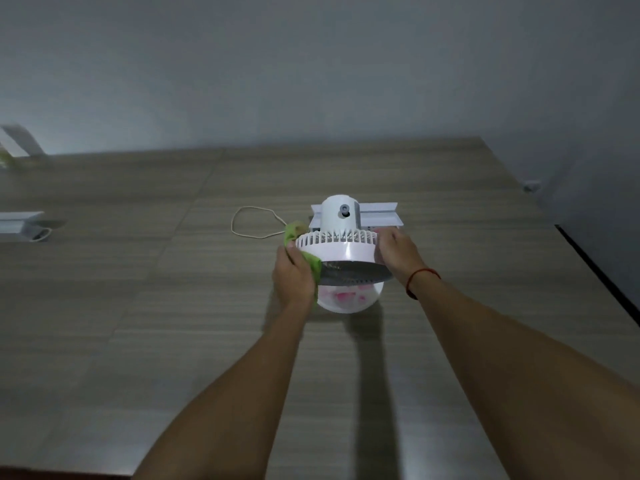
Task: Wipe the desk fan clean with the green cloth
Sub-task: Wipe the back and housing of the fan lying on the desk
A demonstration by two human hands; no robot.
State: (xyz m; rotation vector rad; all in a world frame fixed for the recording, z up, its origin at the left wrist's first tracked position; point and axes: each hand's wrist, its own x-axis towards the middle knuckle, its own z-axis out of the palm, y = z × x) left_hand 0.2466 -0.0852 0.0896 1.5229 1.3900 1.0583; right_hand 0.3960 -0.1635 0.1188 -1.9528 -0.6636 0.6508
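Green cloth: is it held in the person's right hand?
No, the green cloth is in the left hand, pressed against the desk fan; the right hand steadies it.

forearms (pixel 519 358): bare, sleeveless | right wrist: thin red string bracelet (pixel 420 276)

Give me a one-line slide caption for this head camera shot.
Left hand presses the green cloth against the white desk fan rim while the right hand steadies its other side.

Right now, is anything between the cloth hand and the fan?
Nothing visible. The left hand presses the green cloth against the fan rim, while the right hand steadies the opposite side.
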